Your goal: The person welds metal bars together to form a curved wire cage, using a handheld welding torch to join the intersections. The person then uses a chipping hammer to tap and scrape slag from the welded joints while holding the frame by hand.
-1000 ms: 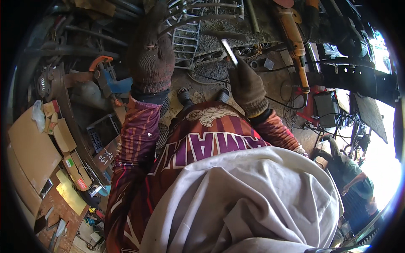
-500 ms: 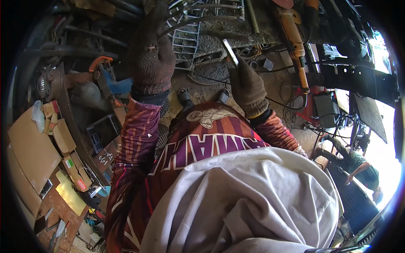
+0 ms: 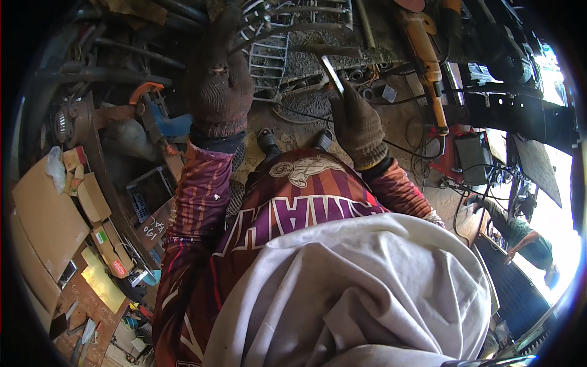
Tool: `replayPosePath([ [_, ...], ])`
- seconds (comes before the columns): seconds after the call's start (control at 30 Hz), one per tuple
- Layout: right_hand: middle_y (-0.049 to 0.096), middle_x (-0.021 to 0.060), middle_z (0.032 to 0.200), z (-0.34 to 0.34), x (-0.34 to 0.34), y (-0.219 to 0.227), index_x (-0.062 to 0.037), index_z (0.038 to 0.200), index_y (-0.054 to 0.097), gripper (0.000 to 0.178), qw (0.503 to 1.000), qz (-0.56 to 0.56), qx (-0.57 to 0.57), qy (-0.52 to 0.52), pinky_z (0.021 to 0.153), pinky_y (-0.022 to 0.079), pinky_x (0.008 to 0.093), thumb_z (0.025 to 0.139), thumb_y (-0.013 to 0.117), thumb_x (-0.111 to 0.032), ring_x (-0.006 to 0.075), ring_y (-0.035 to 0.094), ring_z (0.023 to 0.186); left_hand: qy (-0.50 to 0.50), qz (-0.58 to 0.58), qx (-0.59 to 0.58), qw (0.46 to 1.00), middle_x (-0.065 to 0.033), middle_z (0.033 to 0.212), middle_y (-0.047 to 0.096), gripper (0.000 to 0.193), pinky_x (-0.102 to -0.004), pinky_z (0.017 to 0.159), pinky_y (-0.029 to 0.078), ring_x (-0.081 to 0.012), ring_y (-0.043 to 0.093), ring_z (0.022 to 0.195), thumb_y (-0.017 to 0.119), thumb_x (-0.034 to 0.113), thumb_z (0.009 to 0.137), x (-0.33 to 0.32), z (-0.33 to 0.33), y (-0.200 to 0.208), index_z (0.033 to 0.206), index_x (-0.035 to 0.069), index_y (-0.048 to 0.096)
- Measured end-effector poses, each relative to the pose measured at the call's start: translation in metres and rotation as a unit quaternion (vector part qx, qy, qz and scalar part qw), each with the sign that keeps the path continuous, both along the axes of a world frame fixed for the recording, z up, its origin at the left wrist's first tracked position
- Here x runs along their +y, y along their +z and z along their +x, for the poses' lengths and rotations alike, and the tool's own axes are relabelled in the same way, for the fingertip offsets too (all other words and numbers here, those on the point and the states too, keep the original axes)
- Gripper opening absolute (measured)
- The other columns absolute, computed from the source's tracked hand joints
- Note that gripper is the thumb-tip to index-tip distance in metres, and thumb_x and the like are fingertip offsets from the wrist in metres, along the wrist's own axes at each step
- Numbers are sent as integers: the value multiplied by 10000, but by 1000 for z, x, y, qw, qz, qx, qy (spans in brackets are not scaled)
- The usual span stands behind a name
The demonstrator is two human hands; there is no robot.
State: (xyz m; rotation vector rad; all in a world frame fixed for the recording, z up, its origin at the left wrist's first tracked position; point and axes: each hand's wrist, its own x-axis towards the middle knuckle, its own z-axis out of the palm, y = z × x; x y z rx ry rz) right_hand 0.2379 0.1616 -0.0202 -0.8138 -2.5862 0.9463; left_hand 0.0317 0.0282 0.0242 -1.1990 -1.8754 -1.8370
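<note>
The right hand (image 3: 359, 125), gloved, has its fingers wrapped round the hammer (image 3: 331, 73), which sits ahead of the body, right of the metal rack (image 3: 269, 58). It looks stiff and head-heavy — best held low on the shiny handle, likely slippery. The left hand (image 3: 220, 98) meets a curved bar (image 3: 290, 29) — too dark to tell its fingers.

- I counted two brown knitted work gloves (image 3: 359, 125).
- There was one metal hammer (image 3: 331, 72), dark-headed and bright-handled.
- Two dark flat sandals (image 3: 266, 135) were in sight.
- I saw one co-worker (image 3: 523, 235) dressed in green.
- One crumpled clear plastic bag (image 3: 56, 170) lay there.
- One flat yellow sheet (image 3: 102, 282) showed too.
</note>
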Motion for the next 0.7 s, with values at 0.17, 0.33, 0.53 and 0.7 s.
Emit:
replayPosePath([
  [0.17,674,205,1015,1,0,10,-51,1290,548,409,1000,-2,13,13,761,547,388,916,625,-199,346,676,946,16,-20,-13,1000,-151,1226,623,432,-330,951,488,-234,610,1095,519,-136,856,-1,8,0,1269,-17,569],
  [0.33,667,208,1049,-2,-1,15,-51,1310,529,430,999,-24,-44,9,770,546,380,913,628,-185,335,676,955,60,-95,80,990,-156,1232,617,416,-336,945,489,-236,603,1105,509,-108,871,-2,8,14,1279,-35,551],
  [0.53,672,198,1019,-1,-3,6,-80,1316,533,421,999,9,50,13,775,538,381,920,621,-193,334,674,949,24,-65,-27,997,-163,1274,588,359,-375,1000,449,-245,563,1161,453,78,952,-3,4,4,1262,-78,543],
  [0.7,685,170,962,-1,0,13,-82,1328,525,421,999,1,33,32,729,537,407,928,606,-190,345,679,889,-13,-42,-47,998,-173,1301,567,372,-390,1012,443,-258,540,1191,448,81,950,-3,6,4,1272,-79,541],
])
